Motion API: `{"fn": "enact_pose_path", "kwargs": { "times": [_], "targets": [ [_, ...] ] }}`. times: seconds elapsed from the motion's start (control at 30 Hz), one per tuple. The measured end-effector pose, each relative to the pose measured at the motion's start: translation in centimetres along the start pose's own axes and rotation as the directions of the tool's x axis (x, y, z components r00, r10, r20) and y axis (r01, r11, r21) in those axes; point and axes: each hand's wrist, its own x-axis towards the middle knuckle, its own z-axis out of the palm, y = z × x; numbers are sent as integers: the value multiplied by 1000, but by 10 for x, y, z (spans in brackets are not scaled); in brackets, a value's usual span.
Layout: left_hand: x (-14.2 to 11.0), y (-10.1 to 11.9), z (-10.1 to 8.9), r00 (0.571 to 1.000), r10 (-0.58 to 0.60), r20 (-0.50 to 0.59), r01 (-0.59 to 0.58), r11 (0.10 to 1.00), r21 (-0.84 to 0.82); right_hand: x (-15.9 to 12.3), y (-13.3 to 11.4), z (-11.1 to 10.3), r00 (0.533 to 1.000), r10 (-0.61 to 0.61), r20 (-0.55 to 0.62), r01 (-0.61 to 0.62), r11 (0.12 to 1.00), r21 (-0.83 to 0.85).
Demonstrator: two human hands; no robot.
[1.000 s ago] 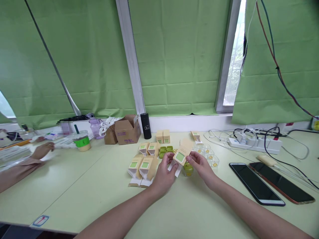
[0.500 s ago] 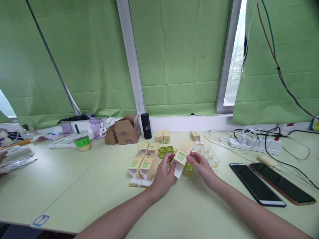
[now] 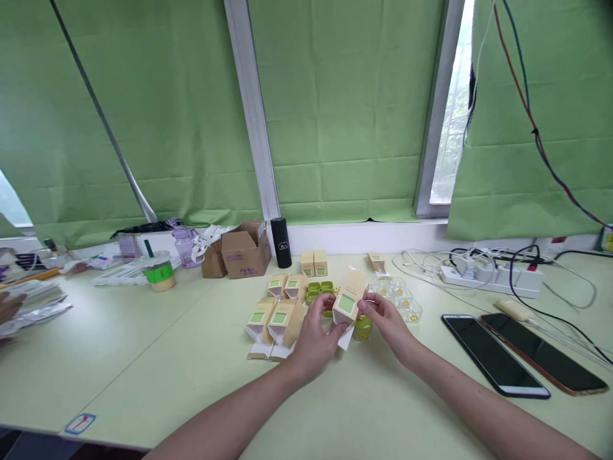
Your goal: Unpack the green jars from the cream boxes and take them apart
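Between my two hands is a small beige paper box with a green window, tilted, a white flap hanging from its lower end. My left hand grips its left side, the thumb near the lower end. Fingers of my right hand pinch its right edge. Just below it stands a green jar. Left of my hands are several similar boxes with flaps out. Small green jars or lids lie behind my left hand, partly hidden. Clear cups with yellow centres are grouped behind my right hand.
Two closed boxes and another box stand further back. A cardboard carton, a black bottle and a drink cup line the rear. Two phones and a power strip lie right. Another person's hand shows far left.
The box in my hands has turned slightly more upright, and my left thumb has shifted to its lower end. At far left, the other person's hand has come further into view.
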Motion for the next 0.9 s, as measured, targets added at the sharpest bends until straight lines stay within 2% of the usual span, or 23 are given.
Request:
{"fn": "enact_pose_path", "kwargs": {
  "times": [0.1,0.27,0.4,0.57,0.73,0.9],
  "targets": [
    [-2,2,0,1000,-7,-2,7,1000,11,0,1,0,1000,4,-11,-4,1000,5],
    [-2,0,-2,999,48,26,-48,999,-23,4,8,0,1000,-2,-14,2,1000,-13],
    [2,-4,0,1000,-17,-4,15,982,-190,6,16,-1,999,-50,-19,49,998,-27],
    [6,0,0,997,-72,-5,63,902,-426,6,17,-1,993,-111,36,113,992,-48],
    [8,3,-3,993,-120,14,109,840,-532,3,10,0,988,-137,65,143,985,-93],
    [11,0,-5,984,-143,103,176,774,-608,1,5,1,990,-131,44,134,989,-58]
  ]
}}
